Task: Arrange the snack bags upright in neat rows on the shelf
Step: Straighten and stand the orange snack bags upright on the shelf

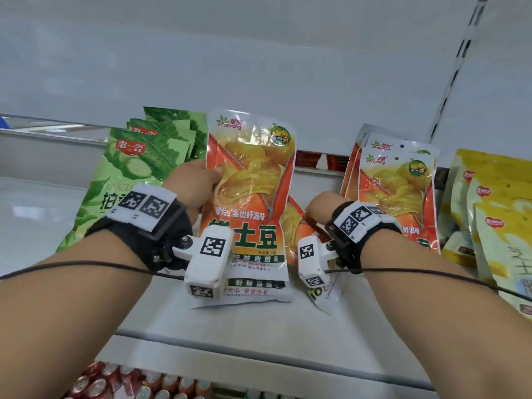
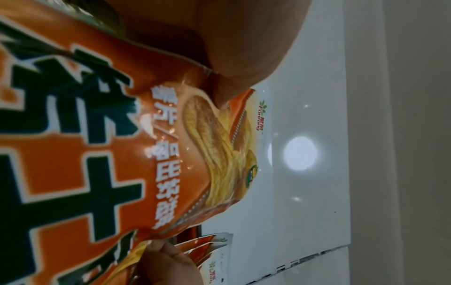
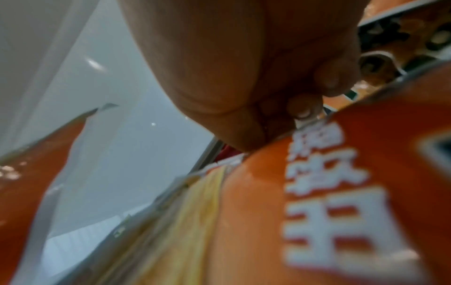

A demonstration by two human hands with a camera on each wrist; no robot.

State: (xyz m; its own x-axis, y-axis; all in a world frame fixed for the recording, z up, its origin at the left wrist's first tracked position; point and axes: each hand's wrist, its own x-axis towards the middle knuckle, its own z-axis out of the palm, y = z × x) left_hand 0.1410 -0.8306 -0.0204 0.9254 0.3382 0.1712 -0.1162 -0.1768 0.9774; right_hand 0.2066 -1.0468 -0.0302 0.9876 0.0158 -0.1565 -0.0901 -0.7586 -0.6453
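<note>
orange potato chip bag [image 1: 247,197] stands upright on the shelf [image 1: 259,326]; left hand [image 1: 195,185] pinches its side edge to steady it. right hand [image 1: 318,208] curls behind another orange bag [image 1: 293,226], grasp unclear.

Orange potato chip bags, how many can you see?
At least 5: one gripped by the left hand at, one behind it, one by the right hand at, two upright at right. More may hide.

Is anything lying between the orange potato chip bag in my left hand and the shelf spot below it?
Yes. The held orange bag in the left hand hangs over other orange bags lying flat on the shelf.
</note>
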